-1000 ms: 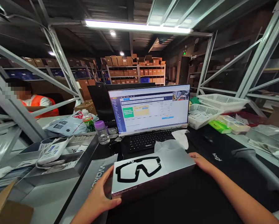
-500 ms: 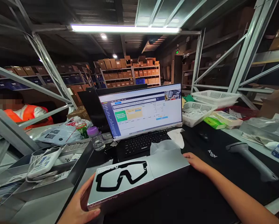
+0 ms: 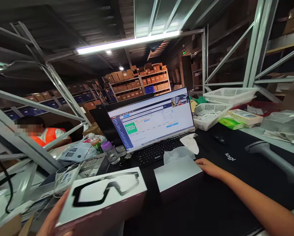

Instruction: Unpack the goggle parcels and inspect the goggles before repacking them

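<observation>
My left hand grips the outer end of a printed box sleeve, white on top with a black outline of shield glasses. It is tilted and held at the lower left, slightly blurred. At the centre lies a plain pale box, its right corner held by my right hand, with the fingers on the far side partly hidden. A gap of black desk mat separates the two pieces. Thin translucent wrapping bunches up behind the plain box.
Behind stand a keyboard and a lit monitor. A barcode scanner and mouse lie right, with white baskets beyond. A purple-capped bottle stands left. A person in an orange vest sits far left.
The printed sleeve has come away from the plain box and moved left and toward me with my left hand. My right hand stays at the plain box. The view has tilted.
</observation>
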Demonstrator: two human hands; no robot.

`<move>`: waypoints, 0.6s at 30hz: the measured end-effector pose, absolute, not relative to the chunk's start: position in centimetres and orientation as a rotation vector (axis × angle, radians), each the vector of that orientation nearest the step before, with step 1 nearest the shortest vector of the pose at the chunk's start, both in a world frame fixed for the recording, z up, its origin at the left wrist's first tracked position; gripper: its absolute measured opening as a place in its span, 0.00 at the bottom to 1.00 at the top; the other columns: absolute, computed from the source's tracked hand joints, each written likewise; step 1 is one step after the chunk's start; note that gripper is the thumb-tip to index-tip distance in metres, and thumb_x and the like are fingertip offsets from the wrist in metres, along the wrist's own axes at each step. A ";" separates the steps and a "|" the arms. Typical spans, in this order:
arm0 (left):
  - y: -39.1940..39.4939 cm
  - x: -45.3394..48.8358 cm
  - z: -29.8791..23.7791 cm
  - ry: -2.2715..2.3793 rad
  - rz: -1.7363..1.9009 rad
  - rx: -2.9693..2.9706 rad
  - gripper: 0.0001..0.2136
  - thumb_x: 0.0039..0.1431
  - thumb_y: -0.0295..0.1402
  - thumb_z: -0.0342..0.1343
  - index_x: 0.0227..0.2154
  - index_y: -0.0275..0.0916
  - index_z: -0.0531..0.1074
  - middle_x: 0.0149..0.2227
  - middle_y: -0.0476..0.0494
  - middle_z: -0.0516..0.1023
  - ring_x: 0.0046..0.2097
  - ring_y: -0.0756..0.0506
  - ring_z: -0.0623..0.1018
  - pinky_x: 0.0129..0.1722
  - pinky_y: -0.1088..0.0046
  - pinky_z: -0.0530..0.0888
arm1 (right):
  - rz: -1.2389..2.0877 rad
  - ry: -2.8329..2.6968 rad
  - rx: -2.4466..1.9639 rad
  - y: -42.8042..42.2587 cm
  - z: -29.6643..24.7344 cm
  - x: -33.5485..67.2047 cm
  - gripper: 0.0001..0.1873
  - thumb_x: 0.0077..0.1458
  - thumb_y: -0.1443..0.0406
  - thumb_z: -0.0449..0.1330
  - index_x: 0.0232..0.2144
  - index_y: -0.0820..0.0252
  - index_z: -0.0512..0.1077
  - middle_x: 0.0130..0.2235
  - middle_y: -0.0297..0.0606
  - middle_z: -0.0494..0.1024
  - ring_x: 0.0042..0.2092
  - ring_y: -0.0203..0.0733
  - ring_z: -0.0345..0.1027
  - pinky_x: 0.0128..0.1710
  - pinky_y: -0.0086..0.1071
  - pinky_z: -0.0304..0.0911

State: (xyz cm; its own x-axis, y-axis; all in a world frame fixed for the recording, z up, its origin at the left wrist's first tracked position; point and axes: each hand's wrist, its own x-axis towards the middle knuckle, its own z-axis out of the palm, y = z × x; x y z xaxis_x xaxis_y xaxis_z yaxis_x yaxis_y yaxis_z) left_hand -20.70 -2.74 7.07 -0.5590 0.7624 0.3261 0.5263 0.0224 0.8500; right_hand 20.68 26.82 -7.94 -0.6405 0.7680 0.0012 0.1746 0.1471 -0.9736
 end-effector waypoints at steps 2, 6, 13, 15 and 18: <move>-4.2 -19.6 8.9 2.200 1.478 1.480 0.43 0.44 0.56 0.63 0.64 0.54 0.59 0.68 0.52 0.61 0.67 0.28 0.61 0.67 0.47 0.60 | 1.502 -1.943 -0.904 26.7 -8.1 20.7 0.21 0.53 0.49 0.60 0.20 0.58 0.68 0.20 0.30 0.66 0.24 0.38 0.63 0.27 0.30 0.56; -2.6 -17.1 10.6 2.252 1.177 2.012 0.43 0.41 0.47 0.69 0.62 0.51 0.62 0.65 0.44 0.64 0.65 0.30 0.65 0.67 0.46 0.58 | 1.432 -1.976 -0.936 26.4 -7.5 21.3 0.23 0.53 0.47 0.60 0.21 0.58 0.68 0.20 0.32 0.68 0.26 0.41 0.66 0.30 0.33 0.61; 2.3 -14.6 9.4 1.959 0.943 2.095 0.50 0.42 0.36 0.69 0.68 0.45 0.50 0.66 0.35 0.58 0.65 0.34 0.65 0.65 0.51 0.62 | 1.470 -1.914 -0.608 27.6 -7.2 24.0 0.57 0.46 0.39 0.65 0.70 0.48 0.47 0.69 0.49 0.57 0.67 0.55 0.55 0.63 0.46 0.55; 2.7 -14.3 9.0 1.928 0.942 2.076 0.50 0.42 0.35 0.69 0.68 0.45 0.49 0.67 0.35 0.56 0.66 0.35 0.63 0.66 0.52 0.61 | 1.483 -1.973 -0.506 27.2 -7.6 23.4 0.72 0.38 0.36 0.67 0.72 0.50 0.33 0.72 0.50 0.46 0.72 0.56 0.42 0.67 0.48 0.47; 3.0 -14.0 8.7 1.908 0.945 2.078 0.49 0.43 0.34 0.69 0.68 0.45 0.51 0.68 0.36 0.55 0.67 0.35 0.62 0.67 0.52 0.59 | 1.386 -2.055 -0.621 25.6 -7.8 21.5 0.78 0.32 0.40 0.73 0.72 0.54 0.32 0.73 0.52 0.42 0.72 0.60 0.37 0.68 0.50 0.43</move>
State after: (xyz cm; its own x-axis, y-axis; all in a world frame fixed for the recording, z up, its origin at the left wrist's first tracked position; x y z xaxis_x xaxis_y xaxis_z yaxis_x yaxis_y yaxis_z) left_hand -14.03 2.95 8.69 -0.0176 0.9423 0.3344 0.8369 -0.1691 0.5206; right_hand 21.48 25.65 -7.77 -0.7246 0.6584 0.2039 0.0576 0.3527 -0.9340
